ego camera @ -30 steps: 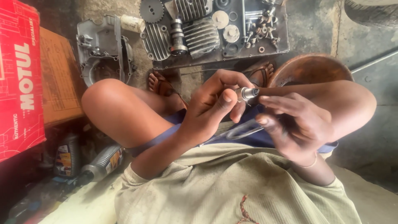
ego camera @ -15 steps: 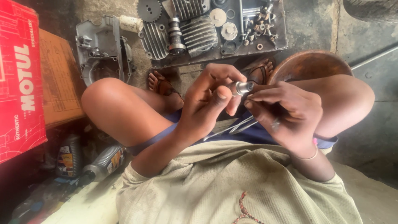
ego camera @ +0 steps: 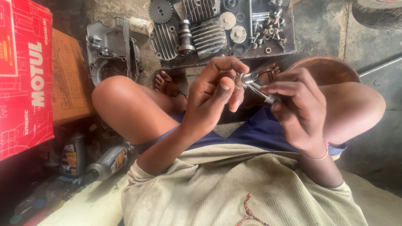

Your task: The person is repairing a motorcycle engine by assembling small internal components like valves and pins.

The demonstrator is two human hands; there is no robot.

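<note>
**Looks like a small engine repair workshop, floor-level setup**

Pretty clearly a bike or small-engine repair spot. Far side of the scene there's a dark tray (ego camera: 289,48) on a stained concrete floor (ego camera: 326,25), loaded with finned cylinder parts (ego camera: 207,37), a sprocket gear (ego camera: 161,11), a camshaft (ego camera: 185,39) and loose bolts (ego camera: 272,31). An engine case cover (ego camera: 109,50) sits far left. Near left are oil bottles (ego camera: 106,161) and a red carton (ego camera: 25,75). Part of a tyre (ego camera: 377,12) shows far right.

My left hand (ego camera: 213,96) is raised, fingers curled, thumb pressed forward. My right hand (ego camera: 299,111) faces it, fingertips pinched together, wrists bent inward.
</note>
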